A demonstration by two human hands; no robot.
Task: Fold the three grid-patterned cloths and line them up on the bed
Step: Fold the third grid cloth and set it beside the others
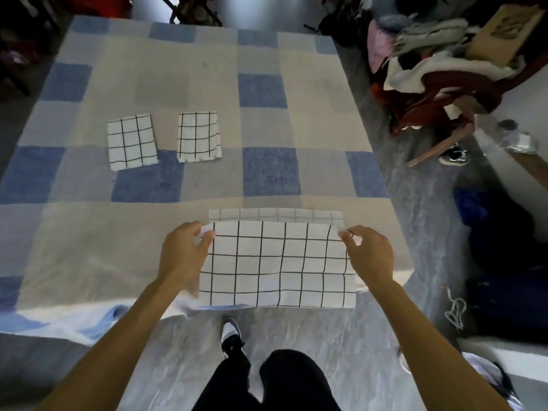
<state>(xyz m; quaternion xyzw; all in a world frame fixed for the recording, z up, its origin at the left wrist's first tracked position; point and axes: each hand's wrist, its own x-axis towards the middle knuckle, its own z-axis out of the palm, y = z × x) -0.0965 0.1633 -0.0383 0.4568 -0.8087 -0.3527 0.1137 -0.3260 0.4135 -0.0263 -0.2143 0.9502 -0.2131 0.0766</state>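
Two folded white cloths with black grid lines lie side by side on the bed: the left folded cloth and the right folded cloth, a small gap between them. A third grid cloth lies near the bed's front edge, its near half doubled over so that a strip of the lower layer shows beyond it. My left hand pinches its upper left corner. My right hand pinches its upper right corner.
The bed has a blue, grey and cream checked cover. A pile of clothes and a shoe lie on the floor to the right. Dark bags sit at the right. My legs and a shoe stand at the bed's foot.
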